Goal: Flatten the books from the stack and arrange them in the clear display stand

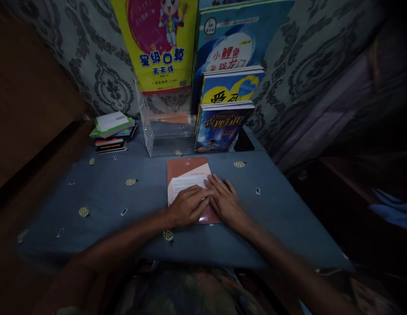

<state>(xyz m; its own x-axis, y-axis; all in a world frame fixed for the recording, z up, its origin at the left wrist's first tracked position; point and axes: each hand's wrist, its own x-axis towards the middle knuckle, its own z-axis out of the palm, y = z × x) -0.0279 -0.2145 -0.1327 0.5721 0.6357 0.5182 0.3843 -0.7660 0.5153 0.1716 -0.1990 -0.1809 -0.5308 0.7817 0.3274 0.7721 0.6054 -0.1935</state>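
Observation:
A reddish-brown book (pixel 186 165) with a pale printed panel lies flat on the blue tablecloth, in front of a clear acrylic rack. My left hand (pixel 189 204) rests on its lower middle, fingers curled together, the tips near my right hand; whether anything is between them is hidden. My right hand (pixel 225 200) lies flat over the book's right edge, fingers stretched out toward the rack. The two hands touch or nearly touch at the middle of the book.
The clear rack (pixel 170 146) holds upright books, among them a yellow workbook (pixel 160 78) and a dark blue book (pixel 219 129). A stack of booklets (pixel 113 124) sits at the back left. A dark flat object (pixel 244 142) lies right of the rack.

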